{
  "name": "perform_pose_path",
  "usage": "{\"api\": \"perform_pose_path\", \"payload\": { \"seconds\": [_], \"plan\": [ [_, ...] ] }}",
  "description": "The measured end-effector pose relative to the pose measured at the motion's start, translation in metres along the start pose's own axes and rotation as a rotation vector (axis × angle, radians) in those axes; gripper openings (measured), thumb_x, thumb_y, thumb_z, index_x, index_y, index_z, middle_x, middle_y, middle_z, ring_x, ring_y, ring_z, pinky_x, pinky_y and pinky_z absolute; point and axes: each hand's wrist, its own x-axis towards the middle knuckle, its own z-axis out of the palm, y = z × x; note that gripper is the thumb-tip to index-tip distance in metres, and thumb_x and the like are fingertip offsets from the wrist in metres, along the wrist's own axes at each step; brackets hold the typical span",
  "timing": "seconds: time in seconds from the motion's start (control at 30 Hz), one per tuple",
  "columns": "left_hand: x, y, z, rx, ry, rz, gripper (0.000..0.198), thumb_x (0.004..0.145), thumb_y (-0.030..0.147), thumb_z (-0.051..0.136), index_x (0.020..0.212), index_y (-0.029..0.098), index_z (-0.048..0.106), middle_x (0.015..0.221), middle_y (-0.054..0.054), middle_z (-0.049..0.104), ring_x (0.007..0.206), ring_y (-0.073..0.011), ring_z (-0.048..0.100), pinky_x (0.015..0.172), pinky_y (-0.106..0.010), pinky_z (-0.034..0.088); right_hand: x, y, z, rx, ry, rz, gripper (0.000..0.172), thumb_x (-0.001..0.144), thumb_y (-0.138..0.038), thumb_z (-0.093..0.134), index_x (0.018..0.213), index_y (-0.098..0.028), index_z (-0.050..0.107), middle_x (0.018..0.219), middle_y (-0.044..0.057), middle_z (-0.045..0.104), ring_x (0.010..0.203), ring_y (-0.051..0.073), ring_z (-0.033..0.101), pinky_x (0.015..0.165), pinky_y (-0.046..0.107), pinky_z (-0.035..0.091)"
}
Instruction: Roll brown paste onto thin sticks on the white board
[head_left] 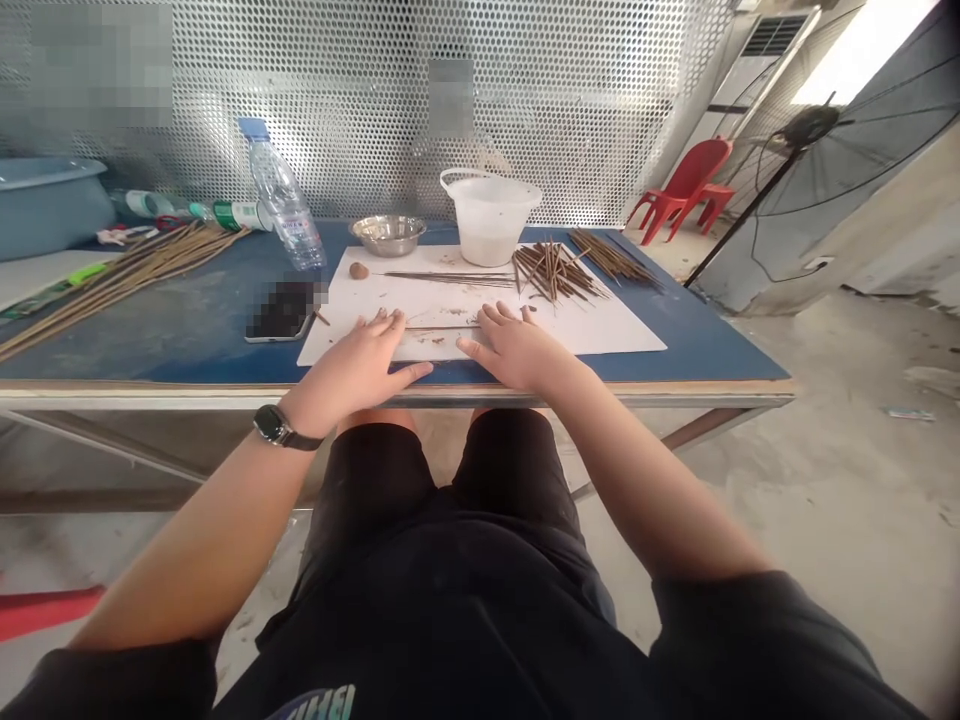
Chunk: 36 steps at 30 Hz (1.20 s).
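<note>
Both palms face down on a white board (pixel 622 335) at the table's front edge. My left hand (pixel 366 355) lies flat with fingers stretched out, the thumb pointing right. Opposite it, my right hand (pixel 521 348) is also flat, fingers spread. Between them runs a thin dark stick (pixel 442 327), its ends under or beside my fingers. Small brown crumbs lie near it. Farther back on the board are several long thin sticks (pixel 450 278), a brown lump (pixel 359 270) and a pile of thick brown sticks (pixel 555 273).
Behind stand a metal bowl (pixel 388 237) and a white bucket (pixel 491 220). More brown sticks (pixel 616 258) lie at right. At left are a phone (pixel 282 312), a tilted plastic bottle (pixel 286 205), long tan sticks (pixel 150 268) and a blue basin (pixel 52 210). A perforated metal panel (pixel 337 90) backs the table.
</note>
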Motion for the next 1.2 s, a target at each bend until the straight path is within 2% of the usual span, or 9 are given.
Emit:
{"api": "perform_pose_path", "payload": {
  "seconds": [0.17, 0.33, 0.5, 0.6, 0.7, 0.87, 1.1, 1.2],
  "plan": [
    [-0.008, 0.009, -0.001, -0.006, -0.044, 0.009, 0.096, 0.109, 0.067, 0.052, 0.174, -0.002, 0.036, 0.179, -0.029, 0.038, 0.169, -0.0422, 0.036, 0.136, -0.052, 0.034, -0.008, -0.008, 0.006, -0.01, -0.031, 0.011, 0.116, 0.107, -0.081, 0.001, 0.176, 0.007, 0.028, 0.187, 0.027, 0.02, 0.176, 0.044, 0.012, 0.14, 0.067, 0.014],
    [-0.022, 0.008, 0.003, -0.016, -0.027, 0.04, 0.099, 0.107, 0.076, 0.051, 0.176, 0.006, 0.037, 0.181, -0.025, 0.039, 0.168, -0.0415, 0.039, 0.135, -0.052, 0.036, -0.026, -0.007, 0.015, -0.034, 0.001, -0.038, 0.115, 0.106, -0.086, 0.005, 0.179, 0.001, 0.027, 0.187, 0.025, 0.017, 0.176, 0.044, 0.014, 0.14, 0.066, 0.016],
    [-0.004, 0.005, 0.004, 0.02, 0.01, 0.02, 0.091, 0.11, 0.067, 0.051, 0.172, 0.001, 0.042, 0.176, -0.03, 0.044, 0.165, -0.0449, 0.044, 0.132, -0.056, 0.039, -0.009, -0.008, 0.006, -0.041, -0.016, 0.015, 0.112, 0.108, -0.079, 0.001, 0.177, 0.004, 0.031, 0.186, 0.026, 0.024, 0.176, 0.043, 0.017, 0.139, 0.068, 0.014],
    [0.003, 0.004, 0.0, 0.014, -0.033, -0.005, 0.094, 0.111, 0.067, 0.049, 0.172, -0.004, 0.039, 0.176, -0.032, 0.042, 0.165, -0.0468, 0.043, 0.132, -0.058, 0.039, -0.002, -0.009, 0.001, -0.039, -0.038, 0.023, 0.11, 0.109, -0.077, -0.002, 0.177, 0.005, 0.029, 0.186, 0.026, 0.023, 0.176, 0.041, 0.015, 0.139, 0.068, 0.013],
    [-0.003, 0.004, -0.002, -0.006, -0.074, -0.013, 0.099, 0.11, 0.069, 0.049, 0.175, -0.005, 0.034, 0.18, -0.031, 0.037, 0.169, -0.0437, 0.036, 0.137, -0.053, 0.033, -0.009, -0.008, 0.004, -0.041, -0.061, 0.019, 0.107, 0.11, -0.078, 0.004, 0.18, 0.001, 0.024, 0.188, 0.021, 0.018, 0.177, 0.04, 0.011, 0.14, 0.066, 0.011],
    [-0.021, 0.007, 0.001, -0.04, -0.035, -0.005, 0.101, 0.11, 0.074, 0.047, 0.178, 0.002, 0.03, 0.181, -0.026, 0.036, 0.17, -0.0411, 0.034, 0.138, -0.052, 0.031, -0.026, -0.007, 0.012, -0.041, -0.043, 0.013, 0.11, 0.108, -0.082, 0.005, 0.181, -0.002, 0.02, 0.189, 0.017, 0.012, 0.177, 0.041, 0.01, 0.141, 0.066, 0.011],
    [0.001, 0.003, 0.006, 0.009, -0.007, -0.002, 0.094, 0.112, 0.063, 0.05, 0.173, -0.008, 0.034, 0.177, -0.033, 0.04, 0.169, -0.0415, 0.037, 0.138, -0.053, 0.029, -0.005, -0.012, 0.001, -0.033, -0.061, 0.065, 0.108, 0.11, -0.073, -0.006, 0.178, 0.004, 0.027, 0.188, 0.022, 0.019, 0.177, 0.041, 0.012, 0.14, 0.068, 0.008],
    [0.001, 0.002, 0.006, 0.007, -0.003, -0.007, 0.093, 0.113, 0.061, 0.05, 0.172, -0.008, 0.034, 0.177, -0.033, 0.04, 0.169, -0.0416, 0.037, 0.138, -0.053, 0.031, -0.007, -0.01, 0.002, -0.021, -0.047, 0.055, 0.109, 0.109, -0.076, -0.003, 0.178, 0.003, 0.027, 0.187, 0.022, 0.021, 0.177, 0.041, 0.013, 0.14, 0.068, 0.009]
  ]
}}
